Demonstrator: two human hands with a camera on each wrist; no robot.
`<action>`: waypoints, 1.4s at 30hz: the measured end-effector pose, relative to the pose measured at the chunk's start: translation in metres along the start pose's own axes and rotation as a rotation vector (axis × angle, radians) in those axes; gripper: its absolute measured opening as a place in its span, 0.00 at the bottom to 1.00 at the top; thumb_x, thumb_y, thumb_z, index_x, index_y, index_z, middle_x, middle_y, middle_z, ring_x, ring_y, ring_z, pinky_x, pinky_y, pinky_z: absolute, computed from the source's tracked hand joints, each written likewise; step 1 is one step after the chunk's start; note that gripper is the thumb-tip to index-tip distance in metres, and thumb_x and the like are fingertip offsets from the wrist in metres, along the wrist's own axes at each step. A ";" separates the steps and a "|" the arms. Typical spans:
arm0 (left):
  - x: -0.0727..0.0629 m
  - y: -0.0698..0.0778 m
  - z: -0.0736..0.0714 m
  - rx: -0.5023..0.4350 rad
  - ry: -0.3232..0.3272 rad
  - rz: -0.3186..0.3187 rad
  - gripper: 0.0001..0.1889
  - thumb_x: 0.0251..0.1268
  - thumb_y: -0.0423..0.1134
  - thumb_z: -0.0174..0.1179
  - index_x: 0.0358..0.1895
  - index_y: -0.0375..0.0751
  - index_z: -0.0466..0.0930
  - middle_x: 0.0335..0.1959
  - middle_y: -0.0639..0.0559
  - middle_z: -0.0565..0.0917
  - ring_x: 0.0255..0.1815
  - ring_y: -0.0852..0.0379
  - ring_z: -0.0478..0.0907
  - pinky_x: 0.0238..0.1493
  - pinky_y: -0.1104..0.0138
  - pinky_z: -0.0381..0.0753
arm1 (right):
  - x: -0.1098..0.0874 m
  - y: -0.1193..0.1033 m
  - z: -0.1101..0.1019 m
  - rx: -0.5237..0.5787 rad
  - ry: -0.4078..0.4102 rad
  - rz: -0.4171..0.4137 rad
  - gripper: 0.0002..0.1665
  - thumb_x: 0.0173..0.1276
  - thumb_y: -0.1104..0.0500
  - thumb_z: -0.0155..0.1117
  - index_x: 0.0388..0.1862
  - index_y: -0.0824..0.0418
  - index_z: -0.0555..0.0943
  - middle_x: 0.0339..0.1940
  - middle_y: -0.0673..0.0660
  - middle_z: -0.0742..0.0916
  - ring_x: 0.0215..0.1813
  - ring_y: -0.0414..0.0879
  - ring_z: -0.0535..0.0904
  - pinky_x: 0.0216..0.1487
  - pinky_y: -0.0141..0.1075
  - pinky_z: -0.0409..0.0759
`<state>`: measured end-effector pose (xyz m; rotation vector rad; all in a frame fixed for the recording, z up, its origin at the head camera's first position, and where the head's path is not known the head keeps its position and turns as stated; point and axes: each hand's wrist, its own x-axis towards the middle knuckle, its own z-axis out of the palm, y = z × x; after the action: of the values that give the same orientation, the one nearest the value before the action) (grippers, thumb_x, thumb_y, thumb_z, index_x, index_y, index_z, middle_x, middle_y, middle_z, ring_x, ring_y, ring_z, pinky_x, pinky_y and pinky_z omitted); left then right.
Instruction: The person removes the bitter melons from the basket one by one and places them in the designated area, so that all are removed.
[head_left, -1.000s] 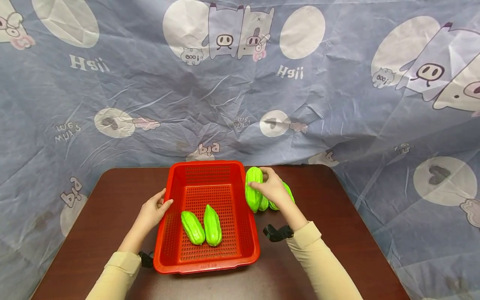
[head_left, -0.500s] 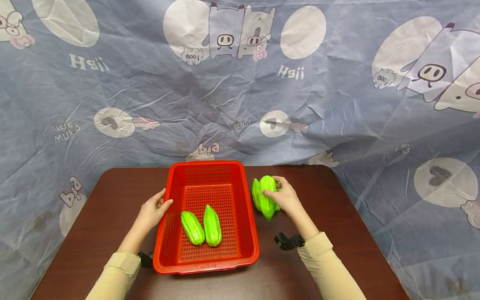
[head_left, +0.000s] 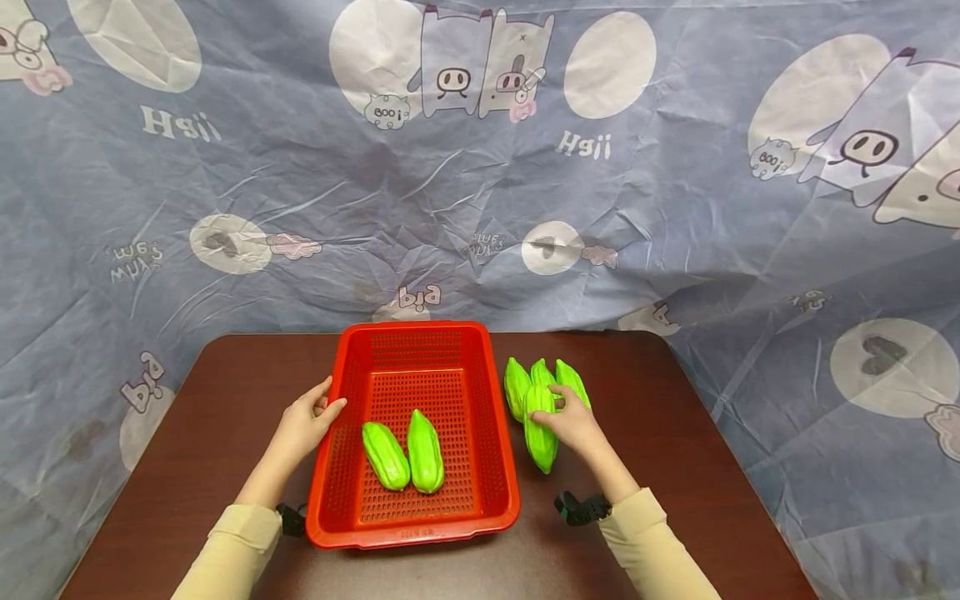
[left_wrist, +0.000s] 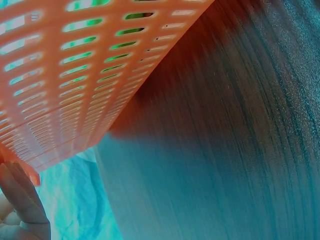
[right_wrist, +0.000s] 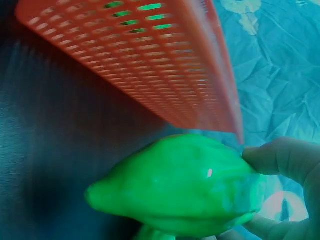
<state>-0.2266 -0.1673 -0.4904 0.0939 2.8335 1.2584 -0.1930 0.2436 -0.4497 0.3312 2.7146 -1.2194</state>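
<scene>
My left hand (head_left: 303,423) holds the left rim of a red plastic basket (head_left: 412,531), its fingers on the outer side; in the left wrist view the fingers (left_wrist: 22,192) show beside the slotted wall. My right hand (head_left: 576,423) grips a bright green ridged fruit with a pointed tip (head_left: 542,442) by its far end, right of the basket. The right wrist view shows thumb and fingers around the blunt end of this green fruit (right_wrist: 175,185), its tip toward the near side. Inside the basket lie two like fruits, a left one (head_left: 386,457) and a right one (head_left: 426,454).
Just beyond the held fruit, three more green fruits sit in a row: a left one (head_left: 515,385), a middle one (head_left: 541,372) and a right one (head_left: 572,382). They stand on a dark brown table (head_left: 645,467). A printed grey-blue cloth (head_left: 450,192) hangs behind.
My right hand has carried the green fruit from beside the basket's right rim to the right and nearer, uncovering the fruits behind it. The left hand and basket stay in place.
</scene>
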 end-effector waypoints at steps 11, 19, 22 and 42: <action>-0.001 -0.002 0.001 -0.002 0.009 0.000 0.33 0.73 0.42 0.58 0.73 0.28 0.60 0.47 0.34 0.82 0.42 0.47 0.78 0.42 0.60 0.78 | -0.003 0.024 0.018 -0.057 -0.027 0.026 0.43 0.60 0.56 0.71 0.69 0.74 0.66 0.59 0.77 0.79 0.60 0.68 0.76 0.57 0.56 0.76; -0.001 -0.004 0.001 -0.003 0.016 0.004 0.33 0.73 0.42 0.58 0.73 0.27 0.60 0.46 0.35 0.82 0.42 0.47 0.78 0.41 0.60 0.77 | -0.005 0.034 0.025 -0.069 -0.047 0.045 0.43 0.57 0.56 0.73 0.66 0.75 0.68 0.55 0.74 0.81 0.56 0.65 0.78 0.55 0.53 0.78; -0.001 -0.003 0.000 -0.004 0.014 0.001 0.33 0.73 0.42 0.58 0.73 0.28 0.60 0.46 0.34 0.82 0.42 0.47 0.78 0.42 0.60 0.78 | -0.006 0.037 0.028 -0.075 -0.059 0.047 0.42 0.56 0.56 0.74 0.65 0.75 0.69 0.54 0.73 0.82 0.55 0.63 0.79 0.51 0.50 0.80; -0.001 -0.001 0.000 -0.011 -0.010 -0.005 0.33 0.74 0.44 0.56 0.75 0.30 0.58 0.49 0.34 0.81 0.44 0.46 0.77 0.43 0.58 0.78 | 0.002 0.048 0.036 -0.104 -0.045 0.030 0.45 0.56 0.54 0.75 0.65 0.77 0.69 0.49 0.68 0.84 0.50 0.58 0.80 0.51 0.50 0.78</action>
<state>-0.2254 -0.1677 -0.4914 0.0931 2.8161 1.2687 -0.1812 0.2479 -0.5087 0.3265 2.7119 -1.0600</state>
